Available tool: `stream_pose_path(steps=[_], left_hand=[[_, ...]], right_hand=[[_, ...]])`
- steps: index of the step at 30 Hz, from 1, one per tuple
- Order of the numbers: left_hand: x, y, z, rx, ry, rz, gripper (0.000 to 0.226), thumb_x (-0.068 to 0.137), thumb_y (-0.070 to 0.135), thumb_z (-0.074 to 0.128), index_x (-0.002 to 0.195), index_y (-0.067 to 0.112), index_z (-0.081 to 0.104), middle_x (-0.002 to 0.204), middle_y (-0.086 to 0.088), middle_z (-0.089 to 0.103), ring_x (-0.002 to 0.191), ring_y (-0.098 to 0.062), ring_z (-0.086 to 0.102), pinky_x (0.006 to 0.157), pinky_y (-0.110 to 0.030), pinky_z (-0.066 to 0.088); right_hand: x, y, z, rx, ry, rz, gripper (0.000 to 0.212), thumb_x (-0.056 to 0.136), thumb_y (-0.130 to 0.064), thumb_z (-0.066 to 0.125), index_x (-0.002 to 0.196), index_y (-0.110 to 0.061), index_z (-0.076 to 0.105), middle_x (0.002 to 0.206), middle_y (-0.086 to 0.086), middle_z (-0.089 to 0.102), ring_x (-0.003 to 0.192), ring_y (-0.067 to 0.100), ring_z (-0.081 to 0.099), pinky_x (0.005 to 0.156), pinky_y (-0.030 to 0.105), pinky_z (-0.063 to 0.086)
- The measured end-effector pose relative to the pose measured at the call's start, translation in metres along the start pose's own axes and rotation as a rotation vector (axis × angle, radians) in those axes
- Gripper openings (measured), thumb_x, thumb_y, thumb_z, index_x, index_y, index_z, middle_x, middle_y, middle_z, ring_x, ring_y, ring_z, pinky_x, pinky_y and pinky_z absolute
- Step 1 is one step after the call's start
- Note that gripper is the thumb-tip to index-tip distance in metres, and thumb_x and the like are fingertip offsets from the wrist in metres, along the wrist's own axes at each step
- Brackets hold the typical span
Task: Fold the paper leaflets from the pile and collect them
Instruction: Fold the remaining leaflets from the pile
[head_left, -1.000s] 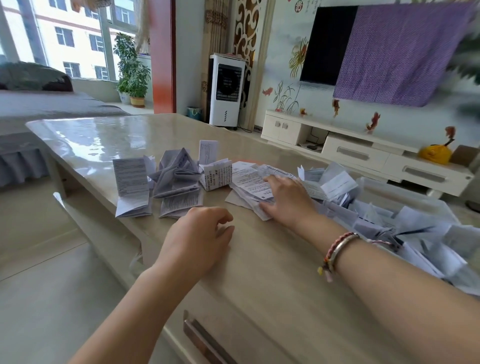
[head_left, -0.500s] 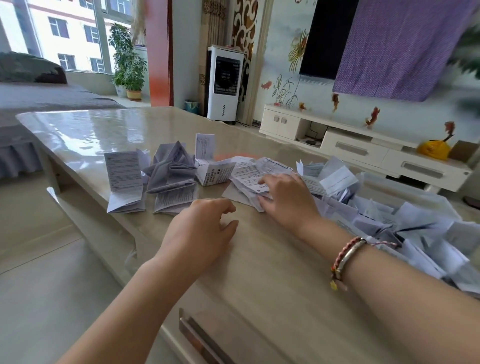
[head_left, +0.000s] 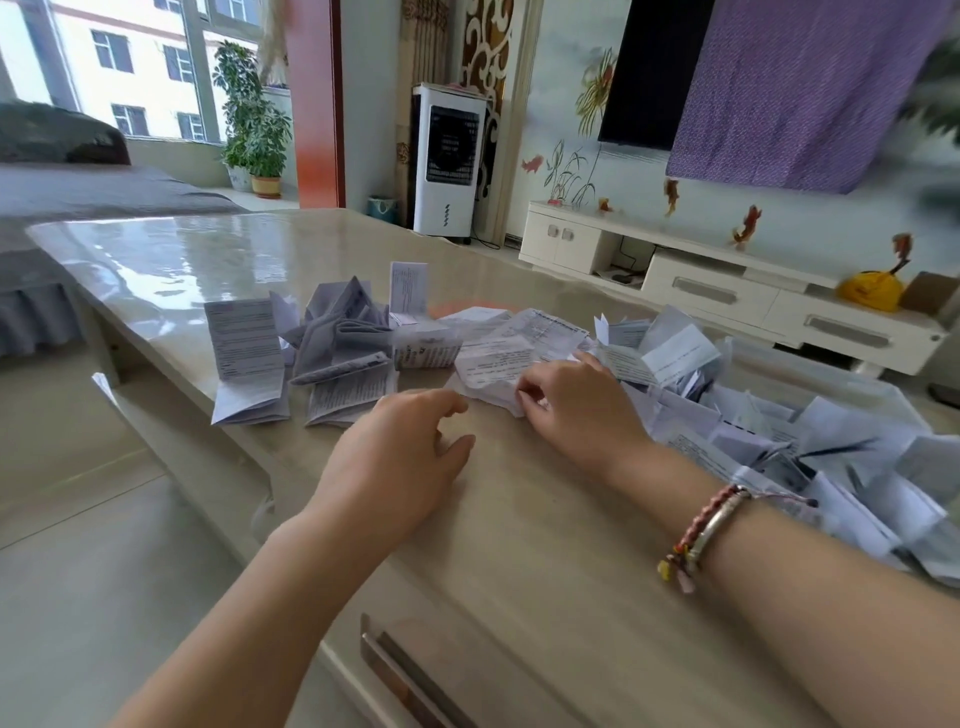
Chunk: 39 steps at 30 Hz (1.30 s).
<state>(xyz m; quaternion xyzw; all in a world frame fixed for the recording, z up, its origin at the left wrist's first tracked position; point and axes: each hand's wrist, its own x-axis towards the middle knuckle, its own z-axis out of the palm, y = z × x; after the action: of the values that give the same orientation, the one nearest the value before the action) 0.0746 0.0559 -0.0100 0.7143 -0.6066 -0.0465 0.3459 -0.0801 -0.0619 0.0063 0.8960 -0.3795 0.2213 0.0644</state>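
Leaflet (head_left: 496, 366) pinched at its near edge by right hand (head_left: 576, 410) fingers (head_left: 527, 389).

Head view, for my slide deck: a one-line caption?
Right hand pinches a leaflet on the table; left hand hovers open beside it.

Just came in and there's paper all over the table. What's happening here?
A person is folding paper leaflets at a table. The right hand pinches the near edge of a flat leaflet lying in front of them, while the left hand hovers beside it, fingers loosely curled, holding nothing. A loose pile sits to the right, and folded leaflets lie gathered to the left.
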Motion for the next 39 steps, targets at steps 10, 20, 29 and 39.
stream_pose_path(steps=[10,20,29,39], left_hand=[[-0.012,0.007,0.017,-0.165,-0.001,0.051,0.018,0.075,0.026,0.073,0.093,0.027,0.076,0.097,0.011,0.071,0.092,-0.012,0.065,0.087,-0.03,0.051],[-0.016,0.012,0.015,-0.385,0.01,-0.042,0.009,0.081,0.02,0.074,0.077,0.013,0.075,0.07,-0.006,0.069,0.054,-0.005,0.047,0.058,-0.023,0.041],[-0.02,0.019,0.022,-0.126,0.013,-0.083,0.058,0.08,0.026,0.073,0.131,0.028,0.046,0.088,0.01,0.056,0.089,-0.013,0.05,0.081,-0.018,0.038],[-0.026,0.01,0.029,0.058,-0.021,0.216,0.062,0.071,0.07,0.032,0.108,0.038,0.07,0.12,0.022,0.062,0.106,-0.016,0.043,0.092,-0.034,0.035]], right_hand=[[-0.073,-0.016,-0.055,0.366,0.059,-0.223,0.009,0.082,-0.025,0.065,0.086,-0.02,0.071,0.088,-0.007,0.07,0.091,0.008,0.062,0.089,0.022,0.043],[-0.091,0.013,-0.039,0.749,0.045,0.255,0.023,0.085,-0.021,0.071,0.104,-0.02,0.059,0.082,0.001,0.071,0.069,0.003,0.062,0.072,0.022,0.049],[-0.089,0.013,-0.024,0.402,-0.021,0.215,0.054,0.085,-0.027,0.069,0.131,-0.025,0.039,0.072,-0.008,0.053,0.073,0.006,0.051,0.076,0.024,0.043],[-0.093,0.01,-0.027,0.27,-0.096,-0.097,0.04,0.083,-0.052,0.056,0.109,-0.023,0.066,0.114,-0.007,0.065,0.108,0.013,0.057,0.096,0.034,0.044]])
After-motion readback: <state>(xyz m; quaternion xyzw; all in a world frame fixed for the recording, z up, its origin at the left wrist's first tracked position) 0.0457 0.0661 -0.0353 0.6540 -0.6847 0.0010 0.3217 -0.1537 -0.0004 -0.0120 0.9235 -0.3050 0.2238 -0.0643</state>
